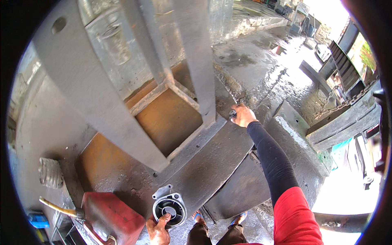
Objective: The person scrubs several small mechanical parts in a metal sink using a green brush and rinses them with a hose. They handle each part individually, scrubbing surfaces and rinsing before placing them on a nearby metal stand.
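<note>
My left hand (158,232), low in the view, grips a round cast-metal housing (181,218) by its rim, with the thumb over its edge. The housing has a ribbed, ring-shaped inside and a flange with bolt holes on its upper side. My right arm reaches forward in a dark sleeve. At its end, my right hand (245,116) is closed around a small dark object (232,114), whose kind I cannot make out. This hand is just right of a grey steel frame's foot (210,118), above the stained floor.
The tall steel frame's legs (98,90) rise on the left over a rusty base tray (169,118). A red jerrycan (112,216) stands at lower left, near a ribbed metal part (50,173). On the right are a heavy beam (347,126) and a chain (347,102). The floor beyond is wet (261,61).
</note>
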Available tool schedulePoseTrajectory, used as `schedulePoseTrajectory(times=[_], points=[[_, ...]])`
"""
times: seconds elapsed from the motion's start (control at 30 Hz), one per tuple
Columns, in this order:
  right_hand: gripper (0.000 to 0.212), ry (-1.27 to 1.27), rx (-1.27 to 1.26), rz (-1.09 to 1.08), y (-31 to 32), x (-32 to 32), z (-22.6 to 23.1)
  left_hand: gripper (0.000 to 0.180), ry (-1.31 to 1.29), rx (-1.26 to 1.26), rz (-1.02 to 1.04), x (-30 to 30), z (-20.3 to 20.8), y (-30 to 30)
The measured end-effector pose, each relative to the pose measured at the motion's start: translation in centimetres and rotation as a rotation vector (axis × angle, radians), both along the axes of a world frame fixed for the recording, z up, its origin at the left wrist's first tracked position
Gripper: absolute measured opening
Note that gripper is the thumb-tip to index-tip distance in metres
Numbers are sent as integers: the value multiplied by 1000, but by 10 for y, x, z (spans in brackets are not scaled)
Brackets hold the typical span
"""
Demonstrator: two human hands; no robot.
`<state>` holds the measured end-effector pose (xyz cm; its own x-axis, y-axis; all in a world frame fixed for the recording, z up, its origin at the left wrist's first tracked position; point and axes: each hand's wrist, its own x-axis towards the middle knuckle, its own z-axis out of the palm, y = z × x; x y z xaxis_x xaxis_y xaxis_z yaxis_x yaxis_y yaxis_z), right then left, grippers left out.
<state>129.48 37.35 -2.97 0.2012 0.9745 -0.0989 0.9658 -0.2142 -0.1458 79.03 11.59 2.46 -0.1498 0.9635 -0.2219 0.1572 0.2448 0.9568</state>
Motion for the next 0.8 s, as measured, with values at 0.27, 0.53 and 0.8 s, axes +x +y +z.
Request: schedulePoseTrajectory(times=[0.27,0.53,0.8], points=[[44,691,337,-237,-67,-53,24,39,-497,-216,84,-2,75,13],[41,2184,316,-131,-223,-202,105,33,-691,-175,-249,-57,150,-14],[51,2063,51,201,-300,-438,175,42,-321,160,-32,-253,195,-145]])
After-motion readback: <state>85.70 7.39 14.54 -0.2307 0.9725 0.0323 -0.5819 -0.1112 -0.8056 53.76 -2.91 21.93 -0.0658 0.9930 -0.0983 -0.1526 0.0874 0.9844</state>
